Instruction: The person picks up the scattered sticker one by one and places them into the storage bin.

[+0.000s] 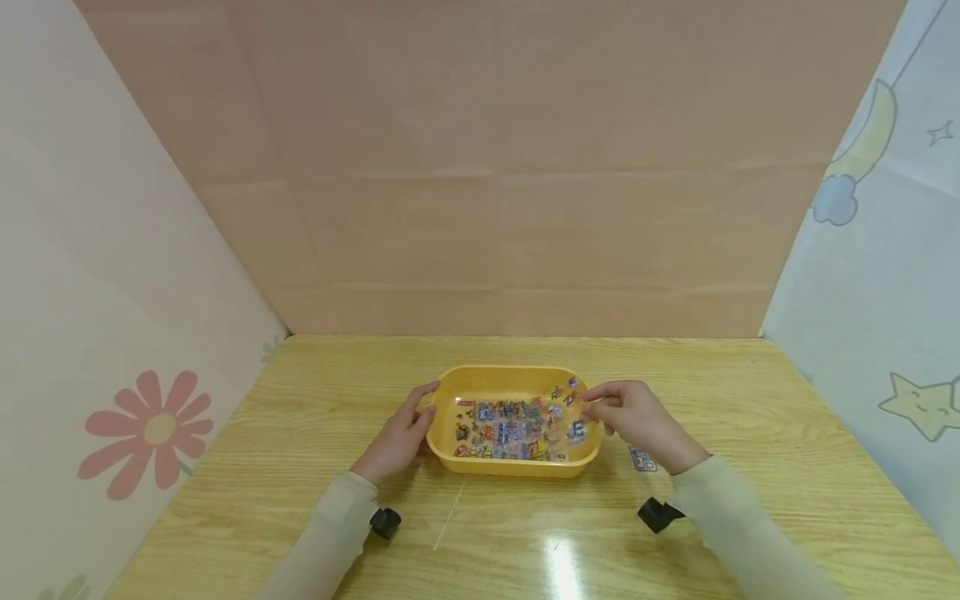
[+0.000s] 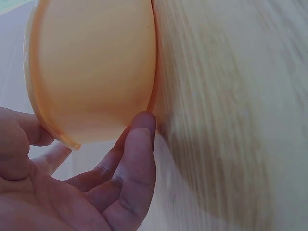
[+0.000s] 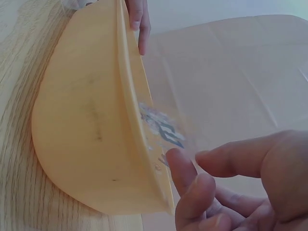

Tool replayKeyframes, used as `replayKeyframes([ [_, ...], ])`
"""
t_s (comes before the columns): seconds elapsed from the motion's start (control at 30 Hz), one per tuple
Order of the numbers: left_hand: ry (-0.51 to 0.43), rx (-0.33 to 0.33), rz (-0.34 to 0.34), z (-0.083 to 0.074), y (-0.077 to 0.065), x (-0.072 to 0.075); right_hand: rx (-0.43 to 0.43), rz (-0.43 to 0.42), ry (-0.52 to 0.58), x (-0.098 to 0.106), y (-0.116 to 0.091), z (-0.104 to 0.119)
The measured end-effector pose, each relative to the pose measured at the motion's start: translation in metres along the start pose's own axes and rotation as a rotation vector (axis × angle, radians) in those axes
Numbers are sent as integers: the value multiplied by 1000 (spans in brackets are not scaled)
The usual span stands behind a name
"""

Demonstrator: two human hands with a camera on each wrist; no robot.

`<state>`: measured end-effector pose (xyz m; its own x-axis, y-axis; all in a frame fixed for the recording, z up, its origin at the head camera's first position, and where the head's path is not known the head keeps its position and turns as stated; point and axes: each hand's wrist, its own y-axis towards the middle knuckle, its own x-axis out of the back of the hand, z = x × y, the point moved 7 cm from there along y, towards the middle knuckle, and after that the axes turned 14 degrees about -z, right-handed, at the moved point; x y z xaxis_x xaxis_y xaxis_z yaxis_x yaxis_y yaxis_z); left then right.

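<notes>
A yellow plastic basin [image 1: 510, 468] stands on the wooden table, with a clear film printed with colourful stickers [image 1: 510, 432] inside it. My left hand [image 1: 399, 440] grips the basin's left end. In the left wrist view, some of its fingers [image 2: 139, 149] reach down the basin wall [image 2: 96, 72] to the base, others are at the rim. Over the right rim, my right hand [image 1: 630, 417] pinches the edge of the clear film between thumb and forefinger. Seen from the right wrist, the film [image 3: 166, 130] rises above the rim towards the fingertips and carries a dark letter.
A small purple-printed sticker [image 1: 642, 458] lies on the table [image 1: 337, 367] beside the right wrist. Black wrist cameras [image 1: 386, 523] hang below both sleeves. A tan backdrop [image 1: 495, 208] stands behind the table, with patterned white walls [image 1: 150, 250] on both sides.
</notes>
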<state>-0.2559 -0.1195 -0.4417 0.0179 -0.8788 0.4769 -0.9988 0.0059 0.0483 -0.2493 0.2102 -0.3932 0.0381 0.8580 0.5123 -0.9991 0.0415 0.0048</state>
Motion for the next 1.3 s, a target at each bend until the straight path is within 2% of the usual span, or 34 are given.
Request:
replayKeyframes([
  [0.47, 13, -13, -7, 5, 2, 0, -2, 67, 8, -7, -4, 3],
  [1.03, 3, -5, -2, 5, 3, 0, 6, 70, 9, -7, -3, -2],
  [1.3, 2, -7, -6, 3, 2, 0, 27, 49, -11, 0, -3, -5],
])
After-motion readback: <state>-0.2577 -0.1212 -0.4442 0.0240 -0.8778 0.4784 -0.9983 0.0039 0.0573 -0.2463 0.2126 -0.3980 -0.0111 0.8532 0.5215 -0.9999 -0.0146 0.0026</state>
